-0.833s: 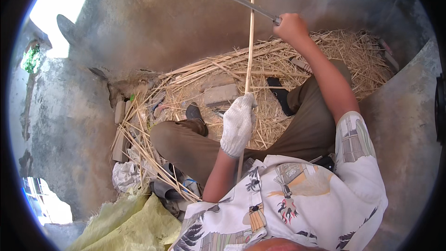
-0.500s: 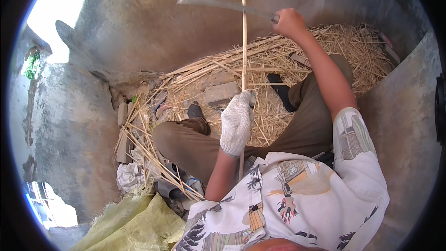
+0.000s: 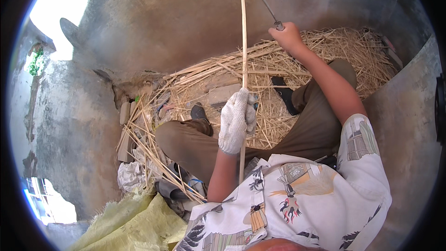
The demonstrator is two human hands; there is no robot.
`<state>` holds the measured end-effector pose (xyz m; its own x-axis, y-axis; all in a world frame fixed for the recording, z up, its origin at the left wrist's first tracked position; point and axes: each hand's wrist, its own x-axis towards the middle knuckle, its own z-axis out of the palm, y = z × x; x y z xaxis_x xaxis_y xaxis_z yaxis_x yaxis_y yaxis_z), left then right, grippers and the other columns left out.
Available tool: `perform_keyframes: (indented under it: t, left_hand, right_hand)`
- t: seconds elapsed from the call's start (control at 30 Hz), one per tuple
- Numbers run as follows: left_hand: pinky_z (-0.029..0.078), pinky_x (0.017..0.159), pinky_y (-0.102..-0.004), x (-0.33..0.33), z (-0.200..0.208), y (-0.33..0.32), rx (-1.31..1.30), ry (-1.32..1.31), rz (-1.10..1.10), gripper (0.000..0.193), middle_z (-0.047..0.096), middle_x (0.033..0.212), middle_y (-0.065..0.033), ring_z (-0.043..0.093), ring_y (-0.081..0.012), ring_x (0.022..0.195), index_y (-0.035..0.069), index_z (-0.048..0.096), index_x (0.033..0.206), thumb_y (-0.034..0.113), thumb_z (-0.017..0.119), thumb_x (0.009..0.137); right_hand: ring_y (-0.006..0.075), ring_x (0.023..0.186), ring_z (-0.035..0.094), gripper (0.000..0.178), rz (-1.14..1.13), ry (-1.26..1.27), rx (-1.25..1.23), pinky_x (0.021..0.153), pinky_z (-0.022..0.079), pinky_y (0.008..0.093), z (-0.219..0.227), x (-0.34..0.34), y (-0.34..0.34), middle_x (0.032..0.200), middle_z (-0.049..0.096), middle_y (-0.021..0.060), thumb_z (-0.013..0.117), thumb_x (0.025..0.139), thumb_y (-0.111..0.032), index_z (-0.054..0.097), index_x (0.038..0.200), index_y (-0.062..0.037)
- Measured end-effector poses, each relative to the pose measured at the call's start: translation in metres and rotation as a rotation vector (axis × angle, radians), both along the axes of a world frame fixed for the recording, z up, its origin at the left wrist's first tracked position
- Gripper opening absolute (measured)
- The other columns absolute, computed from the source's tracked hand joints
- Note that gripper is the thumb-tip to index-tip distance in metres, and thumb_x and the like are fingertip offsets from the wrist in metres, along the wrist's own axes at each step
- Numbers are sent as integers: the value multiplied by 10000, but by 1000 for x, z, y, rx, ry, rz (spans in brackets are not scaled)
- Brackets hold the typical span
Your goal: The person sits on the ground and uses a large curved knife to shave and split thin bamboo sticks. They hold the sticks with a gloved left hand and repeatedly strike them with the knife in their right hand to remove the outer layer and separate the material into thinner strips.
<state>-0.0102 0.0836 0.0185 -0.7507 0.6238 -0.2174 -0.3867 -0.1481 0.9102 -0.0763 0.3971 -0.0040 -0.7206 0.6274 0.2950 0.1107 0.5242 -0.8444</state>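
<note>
My left hand, in a white knitted glove, is closed round a long pale stick that looks like split bamboo. The stick points up and away from me, and its lower end runs down past my wrist toward my shirt. My bare right hand grips the handle of a long-bladed knife. Its thin blade slants up and to the left, with the tip close to the stick's far end. Whether blade and stick touch I cannot tell.
Loose strips and shavings cover the floor round my outstretched legs. A brick lies between my feet. More strips lean at the left, near crumpled white paper and a yellow-green woven sack. Concrete walls stand close around.
The knife has swung from lying across the stick, pointing left, to slanting up near its far end. My right hand has dropped slightly; my left still holds the stick.
</note>
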Motion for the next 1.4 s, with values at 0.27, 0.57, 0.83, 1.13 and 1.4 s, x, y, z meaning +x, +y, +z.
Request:
perform_keyframes:
  t: [0.27,0.57,0.83,1.13,1.4]
  left_hand:
    - [316,369,-248,-18,-21,-7,-29,5,88,342,406,565,40,390,-75,411,101,555,946,404,531,1102]
    - [292,361,-237,0,-14,1,33,-107,-18,364,377,544,53,359,-70,391,114,542,926,433,518,1101]
    - [313,377,-234,7,-3,3,-72,-78,-44,351,379,561,56,361,-65,403,99,531,947,407,495,1113]
    - [308,388,-226,8,-4,3,34,-111,-128,353,397,576,49,361,-57,422,83,544,945,391,502,1112]
    - [378,435,-269,0,-16,3,-209,224,66,386,509,597,-5,462,-100,440,35,618,959,392,553,1088]
  right_hand:
    - [365,634,672,161,212,-118,901,623,549,443,12,15,-44,692,691,133,747,744,-259,681,723,-113]
    - [308,704,734,128,-62,-190,566,661,574,437,30,4,-15,694,709,73,752,741,-281,720,771,-161]
    - [324,670,713,151,122,-130,998,673,551,434,34,18,6,706,712,103,732,750,-271,718,745,-120]
    - [382,682,686,266,-132,-193,291,682,543,463,27,9,47,713,703,177,699,816,-303,718,757,-45]
    - [326,698,718,129,243,-173,959,718,562,461,29,32,-8,710,715,107,734,743,-279,734,779,-155]
